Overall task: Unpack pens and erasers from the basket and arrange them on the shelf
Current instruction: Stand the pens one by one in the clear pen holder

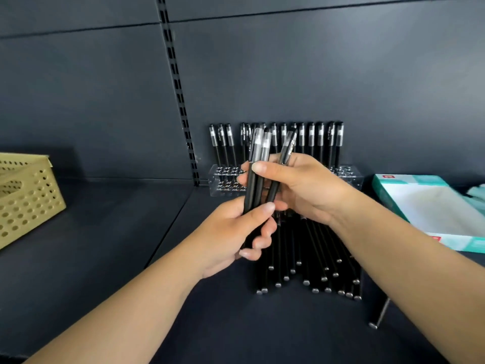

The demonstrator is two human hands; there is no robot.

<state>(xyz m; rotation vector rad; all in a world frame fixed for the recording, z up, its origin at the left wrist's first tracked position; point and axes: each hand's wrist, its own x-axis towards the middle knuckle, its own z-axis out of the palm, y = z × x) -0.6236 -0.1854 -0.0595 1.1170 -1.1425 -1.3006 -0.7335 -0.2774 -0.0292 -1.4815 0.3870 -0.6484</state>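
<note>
My left hand point(236, 232) grips the lower ends of a few black pens point(256, 164) with clear caps, holding them upright above the shelf. My right hand point(301, 187) pinches the same bunch higher up, thumb across the front. Behind them a clear plastic pen holder point(225, 179) stands against the back wall with a row of black pens point(315, 140) upright in it. Under my hands a pile of loose black pens point(309, 258) lies flat on the dark shelf point(105, 245). The yellow perforated basket point(23, 200) sits at the far left.
A white and teal flat box point(430, 208) lies on the shelf at the right. One stray black pen point(380, 313) lies beside the pile. A slotted upright rail point(181, 101) runs up the dark back panel.
</note>
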